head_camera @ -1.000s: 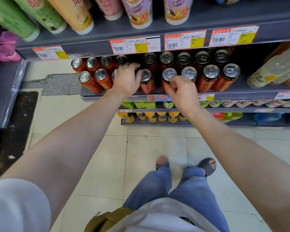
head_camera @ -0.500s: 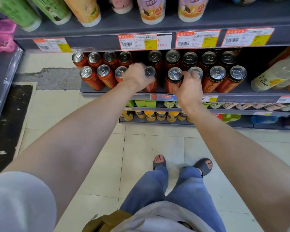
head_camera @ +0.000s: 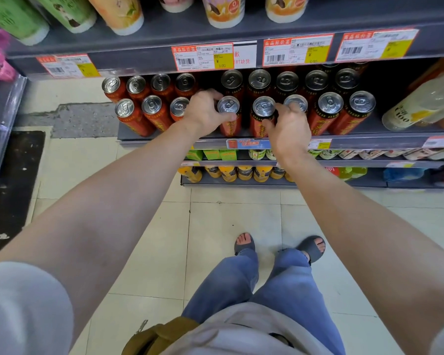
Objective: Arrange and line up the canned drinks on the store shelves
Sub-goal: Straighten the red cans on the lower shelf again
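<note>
Landmark: the blue promo tag (head_camera: 249, 144) on the front lip of the middle shelf (head_camera: 369, 140).
Cans: two rows of red cans (head_camera: 326, 112) with silver tops stand upright on the middle shelf, above the blue tag and spreading to both sides of it; the back row sits partly in shadow under the shelf above.
Left hand: the left hand (head_camera: 205, 114) is up and to the left of the blue tag, fingers curled round the front-row can (head_camera: 228, 115) that stands right above the tag's left end; the thumb lies across the can's red side, so it is gripping that can.
Right hand: the right hand (head_camera: 290, 129) is just above and to the right of the blue tag, between two front-row cans; its thumb touches the side of the can (head_camera: 263, 111) above the tag's right end, and its fingers reach up to the top of the next can (head_camera: 296, 102) further right. I cannot tell whether it truly grips either one.
Gap: left of the blue tag, the left hand covers part of another front-row can (head_camera: 178, 107), so I cannot tell how close that can stands to the gripped one.
Price labels: red and yellow price labels (head_camera: 203, 57) hang on the edge of the upper shelf, well above the blue tag.
Lower shelves: small yellow bottles (head_camera: 244, 172) sit below the blue tag.
Floor: pale tiles (head_camera: 215, 213), with the person's sandalled feet (head_camera: 244, 243) below the tag.
</note>
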`<state>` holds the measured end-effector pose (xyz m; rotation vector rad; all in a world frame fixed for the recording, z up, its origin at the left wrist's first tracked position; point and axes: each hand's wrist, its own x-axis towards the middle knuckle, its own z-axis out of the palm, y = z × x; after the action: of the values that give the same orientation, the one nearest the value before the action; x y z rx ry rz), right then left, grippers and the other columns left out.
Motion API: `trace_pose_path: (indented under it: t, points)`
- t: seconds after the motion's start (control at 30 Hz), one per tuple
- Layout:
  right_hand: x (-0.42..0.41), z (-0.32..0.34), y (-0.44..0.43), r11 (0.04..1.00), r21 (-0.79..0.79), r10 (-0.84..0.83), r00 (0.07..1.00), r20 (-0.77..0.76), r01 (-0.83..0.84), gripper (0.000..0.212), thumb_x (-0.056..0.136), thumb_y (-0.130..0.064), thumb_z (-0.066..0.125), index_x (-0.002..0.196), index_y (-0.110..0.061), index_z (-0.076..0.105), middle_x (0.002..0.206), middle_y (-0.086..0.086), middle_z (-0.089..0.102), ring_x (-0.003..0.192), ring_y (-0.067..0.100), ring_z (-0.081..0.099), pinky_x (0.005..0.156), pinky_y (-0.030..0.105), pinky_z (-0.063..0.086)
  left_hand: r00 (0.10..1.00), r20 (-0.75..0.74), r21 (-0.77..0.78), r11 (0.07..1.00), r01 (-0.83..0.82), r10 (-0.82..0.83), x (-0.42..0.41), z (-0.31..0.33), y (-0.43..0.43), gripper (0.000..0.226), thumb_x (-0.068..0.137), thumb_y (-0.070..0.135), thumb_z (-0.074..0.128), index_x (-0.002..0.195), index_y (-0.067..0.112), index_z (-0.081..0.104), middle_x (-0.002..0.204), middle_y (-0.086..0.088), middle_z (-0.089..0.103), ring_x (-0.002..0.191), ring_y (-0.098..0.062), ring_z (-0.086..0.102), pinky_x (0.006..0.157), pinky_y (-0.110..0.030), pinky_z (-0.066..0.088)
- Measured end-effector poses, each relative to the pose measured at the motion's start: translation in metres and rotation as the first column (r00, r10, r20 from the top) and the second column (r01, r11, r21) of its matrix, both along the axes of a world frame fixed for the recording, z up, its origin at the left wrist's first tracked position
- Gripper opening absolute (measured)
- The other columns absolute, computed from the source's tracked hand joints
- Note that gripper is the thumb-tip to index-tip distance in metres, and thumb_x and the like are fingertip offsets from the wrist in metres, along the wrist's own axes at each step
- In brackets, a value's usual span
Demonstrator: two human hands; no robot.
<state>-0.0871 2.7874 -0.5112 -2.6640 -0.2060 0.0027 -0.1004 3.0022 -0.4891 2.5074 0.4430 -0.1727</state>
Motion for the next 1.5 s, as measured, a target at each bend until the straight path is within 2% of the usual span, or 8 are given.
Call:
trace_pose_path:
  t: [0.3, 0.5, 0.83, 0.97, 1.13, 1.27, 1.4, 1.5]
  points:
    - [0.003, -0.002, -0.004, 0.999, -0.008, 0.037, 0.999, 0.016, -0.037, 0.041, 0.094, -0.031, 0.068, 0.132, -0.016, 0.063, 0.118, 0.010, 0.063, 0.107, 0.033, 0.062, 0.064, 0.032, 0.043, 0.999, 0.030, -0.071, 0.997, 0.041, -0.039, 0.001, 0.005, -0.003, 0.055, 0.075, 0.036, 0.090, 0.124, 0.019, 0.071, 0.114, 0.004, 0.073, 0.098, -0.012, 0.066, 0.085, -0.023, 0.050]
    - [0.001, -0.003, -0.004, 1.000, 0.010, 0.026, 0.999, 0.035, -0.027, 0.040, 0.095, -0.031, 0.067, 0.132, -0.015, 0.063, 0.115, 0.010, 0.063, 0.105, 0.034, 0.063, 0.063, 0.032, 0.042, 0.993, 0.035, -0.052, 0.992, 0.116, -0.114, 0.000, 0.005, -0.008, 0.057, 0.075, 0.039, 0.090, 0.124, 0.020, 0.071, 0.119, 0.001, 0.072, 0.102, -0.013, 0.067, 0.094, -0.034, 0.055]
    - [-0.004, 0.001, -0.004, 1.000, 0.027, 0.015, 1.000, -0.007, -0.014, 0.040, 0.096, -0.033, 0.066, 0.128, -0.010, 0.063, 0.117, 0.012, 0.063, 0.101, 0.033, 0.064, 0.067, 0.035, 0.050, 0.995, 0.060, -0.088, 0.993, 0.080, -0.074, -0.005, 0.003, -0.006, 0.054, 0.075, 0.036, 0.091, 0.121, 0.017, 0.071, 0.114, 0.002, 0.074, 0.099, -0.011, 0.066, 0.094, -0.035, 0.055]
    - [-0.017, 0.002, -0.010, 0.992, 0.126, -0.002, 0.999, 0.051, -0.004, 0.032, 0.095, -0.026, 0.064, 0.121, -0.007, 0.065, 0.108, 0.014, 0.065, 0.094, 0.033, 0.064, 0.070, 0.034, 0.048, 0.996, 0.061, -0.073, 0.995, 0.067, -0.063, -0.012, 0.009, -0.010, 0.078, 0.076, 0.040, 0.089, 0.142, 0.013, 0.058, 0.134, -0.005, 0.066, 0.114, -0.017, 0.065, 0.101, -0.036, 0.053]
    - [-0.047, 0.008, -0.005, 0.994, 0.081, 0.069, 0.995, 0.070, -0.075, 0.019, 0.097, -0.025, 0.059, 0.102, -0.008, 0.067, 0.098, 0.012, 0.063, 0.088, 0.036, 0.062, 0.062, 0.037, 0.050, 0.979, 0.174, 0.083, 0.992, 0.092, -0.106, -0.038, 0.026, 0.004, 0.062, 0.088, 0.042, 0.078, 0.140, 0.015, 0.058, 0.136, -0.007, 0.061, 0.118, -0.020, 0.063, 0.099, -0.034, 0.051]
    - [-0.065, 0.022, 0.010, 0.964, 0.083, 0.255, 0.967, -0.031, -0.251, 0.029, 0.097, -0.021, 0.062, 0.123, -0.010, 0.066, 0.116, 0.014, 0.066, 0.111, 0.037, 0.057, 0.077, 0.045, 0.055, 0.966, 0.244, 0.215, 0.976, 0.034, -0.088, -0.082, 0.041, 0.030, 0.044, 0.092, 0.036, 0.072, 0.130, 0.016, 0.065, 0.128, -0.006, 0.064, 0.116, -0.025, 0.063, 0.099, -0.040, 0.052]
    - [-0.076, 0.035, 0.031, 0.931, 0.087, 0.361, 0.931, -0.061, -0.355, 0.028, 0.096, -0.024, 0.061, 0.121, -0.011, 0.066, 0.114, 0.014, 0.065, 0.108, 0.039, 0.058, 0.074, 0.040, 0.050, 0.992, 0.097, 0.293, 0.951, -0.103, 0.077, -0.137, 0.050, 0.059, 0.046, 0.089, 0.036, 0.074, 0.131, 0.018, 0.065, 0.131, -0.008, 0.063, 0.118, -0.030, 0.061, 0.099, -0.043, 0.050]
    - [-0.084, 0.045, 0.049, 0.916, 0.136, 0.391, 0.914, -0.106, -0.377, 0.037, 0.097, -0.023, 0.060, 0.131, -0.008, 0.063, 0.124, 0.016, 0.065, 0.116, 0.037, 0.059, 0.088, 0.044, 0.054, 0.988, 0.059, 0.362, 0.919, -0.155, 0.144, -0.173, 0.053, 0.075, 0.047, 0.089, 0.038, 0.073, 0.130, 0.018, 0.064, 0.131, -0.009, 0.064, 0.119, -0.034, 0.060, 0.098, -0.044, 0.049]
